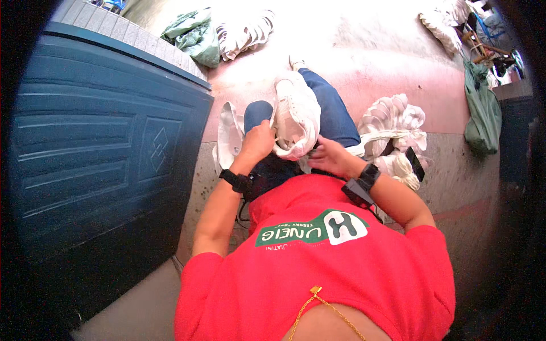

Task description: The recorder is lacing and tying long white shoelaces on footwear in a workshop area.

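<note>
The person, wearing a red shirt (352,278), is sitting with jeans (333,108) stretching forward. A white shoe (298,108) is resting over the legs, between the two hands, its toe pointing away and its opening facing the person. The left hand (259,139) is pinching the left edge of that opening, its fingers standing narrow on the shoe. The right hand (333,159) is hovering just beside the opening's near right side, slightly blurred, its fingers spreading loosely apart; the view is not showing whether they are touching the rim. A black band (234,181) is circling the left wrist. A second shoe (229,133), also white, is standing just beyond the left hand, near a blue door (102,136). On the floor (455,165), a white pile (387,113) is lying to the right of the legs. Farther off, a green sack (196,42) is slumping beside a white stack (245,37), and a green bag (480,108) is hanging at the right
</note>
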Motion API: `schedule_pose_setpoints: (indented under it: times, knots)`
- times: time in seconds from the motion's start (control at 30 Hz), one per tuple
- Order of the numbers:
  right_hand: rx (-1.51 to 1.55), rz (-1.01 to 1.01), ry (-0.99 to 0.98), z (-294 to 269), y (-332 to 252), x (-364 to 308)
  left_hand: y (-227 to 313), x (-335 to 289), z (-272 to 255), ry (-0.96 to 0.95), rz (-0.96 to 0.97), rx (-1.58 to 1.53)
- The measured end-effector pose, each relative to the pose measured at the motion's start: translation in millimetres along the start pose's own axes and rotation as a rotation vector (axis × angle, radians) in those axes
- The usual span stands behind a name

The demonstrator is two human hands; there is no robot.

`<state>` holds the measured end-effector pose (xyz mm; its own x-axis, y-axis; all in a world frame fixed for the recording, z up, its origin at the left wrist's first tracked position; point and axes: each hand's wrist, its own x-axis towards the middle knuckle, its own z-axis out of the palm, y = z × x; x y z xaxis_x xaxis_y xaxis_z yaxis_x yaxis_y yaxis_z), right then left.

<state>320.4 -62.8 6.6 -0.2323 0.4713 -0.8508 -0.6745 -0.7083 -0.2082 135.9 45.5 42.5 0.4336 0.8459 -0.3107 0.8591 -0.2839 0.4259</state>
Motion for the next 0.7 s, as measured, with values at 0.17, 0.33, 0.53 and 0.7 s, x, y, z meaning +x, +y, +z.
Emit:
schedule_pose_setpoints:
  times: [0.17,0.33,0.53,0.7]
  knots:
    - [0.255,-0.042,-0.202,10.2,13.4,35.2,-4.9,-5.9,-9.2,-0.125,0.093,0.147]
    - [0.303,-0.070,-0.092,15.8,6.4,26.9,15.0,-14.1,1.0,-0.046,-0.056,0.193]
    - [-0.346,-0.585,0.135,-4.6,-17.8,28.0,16.9,-4.3,15.9,0.056,-0.061,0.106]
    - [-1.135,-1.387,0.486,31.4,-41.4,-15.7,27.8,-0.4,11.9,-0.018,0.005,0.156]
